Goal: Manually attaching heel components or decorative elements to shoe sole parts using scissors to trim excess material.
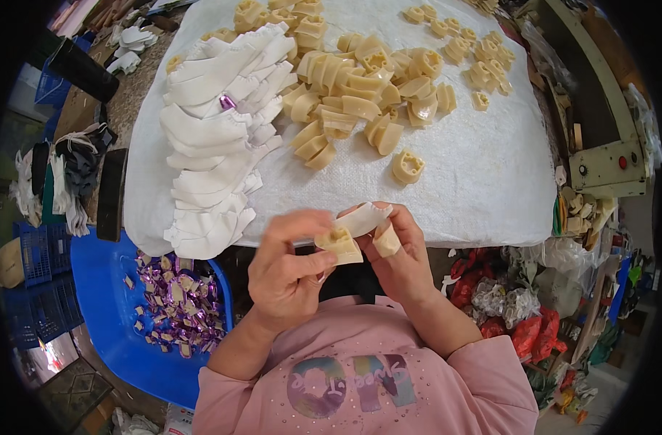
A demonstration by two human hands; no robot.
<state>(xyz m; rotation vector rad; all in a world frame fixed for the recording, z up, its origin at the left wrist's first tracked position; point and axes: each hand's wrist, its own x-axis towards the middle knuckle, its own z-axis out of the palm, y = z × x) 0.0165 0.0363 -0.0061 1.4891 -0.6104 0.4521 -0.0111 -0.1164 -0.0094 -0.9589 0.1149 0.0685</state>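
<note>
At lower centre, we see the left hand (281, 274) pinching a cream moulded piece (342, 250) and the right hand (409, 262) pinching a white curved piece (363, 219) just beside it; we note a cream heap (356, 83) at upper centre.

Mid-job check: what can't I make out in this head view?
All in the head view:
Left hand: upper fingers blurred, probably by motion.
Cream piece it holds: underside turned away from the camera.
Blue tub: floor partly covered by purple pieces.
Farthest cream pieces: cut off by the picture's top edge.
</note>
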